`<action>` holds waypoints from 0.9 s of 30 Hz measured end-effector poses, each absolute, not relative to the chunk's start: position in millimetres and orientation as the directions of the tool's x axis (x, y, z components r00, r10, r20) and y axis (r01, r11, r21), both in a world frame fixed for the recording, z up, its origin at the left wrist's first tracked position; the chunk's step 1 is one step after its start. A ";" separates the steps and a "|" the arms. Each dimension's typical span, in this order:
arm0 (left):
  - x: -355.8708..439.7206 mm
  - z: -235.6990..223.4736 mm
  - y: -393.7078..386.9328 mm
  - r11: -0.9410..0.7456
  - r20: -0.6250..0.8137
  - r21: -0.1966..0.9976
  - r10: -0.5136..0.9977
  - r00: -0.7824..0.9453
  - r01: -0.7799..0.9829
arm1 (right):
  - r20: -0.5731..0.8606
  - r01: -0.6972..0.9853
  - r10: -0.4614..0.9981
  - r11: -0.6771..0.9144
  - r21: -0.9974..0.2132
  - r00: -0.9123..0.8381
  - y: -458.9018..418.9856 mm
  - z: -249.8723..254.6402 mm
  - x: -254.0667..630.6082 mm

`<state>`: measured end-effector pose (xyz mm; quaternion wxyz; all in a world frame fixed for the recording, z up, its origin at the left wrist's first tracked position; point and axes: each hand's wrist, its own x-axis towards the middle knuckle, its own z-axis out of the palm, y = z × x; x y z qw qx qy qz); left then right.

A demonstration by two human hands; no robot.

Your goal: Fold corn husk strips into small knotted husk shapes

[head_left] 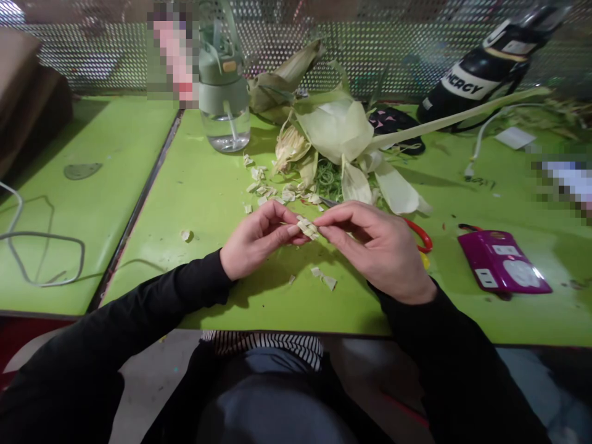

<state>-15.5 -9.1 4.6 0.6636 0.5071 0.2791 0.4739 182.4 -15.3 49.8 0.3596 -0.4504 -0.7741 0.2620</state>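
Between my two hands is a small piece of woven pale corn husk (307,227), held just above the green table. My left hand (263,237) pinches its left end between thumb and fingers. At its right end, the thumb and forefinger of my right hand (377,246) are closed on it. Behind my hands lie cut husk scraps (289,192), a large spread of pale husk leaves (337,129) and a heap of thin green strips (327,179). Scissors with a red handle (422,235) are partly hidden behind my right hand. Two loose husk scraps (329,282) lie in front of my hands.
A clear bottle with a green lid (225,105) stands at the back, and a black bottle (476,74) at the back right. A purple power socket (504,262) lies on the right. A grey cable (76,280) loops on the left beyond the table seam. A perforated screen (370,55) borders the back.
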 end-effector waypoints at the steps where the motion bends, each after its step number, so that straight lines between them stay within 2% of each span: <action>1: -15.4 4.4 -9.3 0.024 0.125 0.936 0.910 0.396 -0.351 | 0.328 0.516 0.888 0.455 -0.725 -0.322 -15.7 49.9 182.5; 4: -15.4 3.1 -10.0 -0.027 0.174 0.936 0.903 0.393 -0.352 | 0.304 0.509 0.896 0.436 -0.742 -0.325 -17.0 51.0 182.1; 8: -16.0 1.2 -11.1 -0.106 0.225 0.948 0.889 0.398 -0.300 | 0.202 0.470 0.904 0.375 -0.799 -0.376 -15.0 51.7 180.4; 13: -16.6 0.4 -12.3 -0.140 0.227 0.966 0.864 0.450 -0.218 | 0.235 0.467 0.890 0.412 -0.782 -0.392 -9.7 48.7 180.6; 20: -17.4 1.5 -12.2 -0.130 0.218 0.970 0.836 0.503 -0.203 | 0.068 0.364 0.904 0.238 -0.900 -0.423 -8.7 49.3 182.6; 27: -22.6 7.2 -12.7 -0.033 0.163 0.977 0.752 0.639 -0.211 | 0.110 0.292 0.891 0.258 -0.921 -0.440 -12.5 45.9 179.6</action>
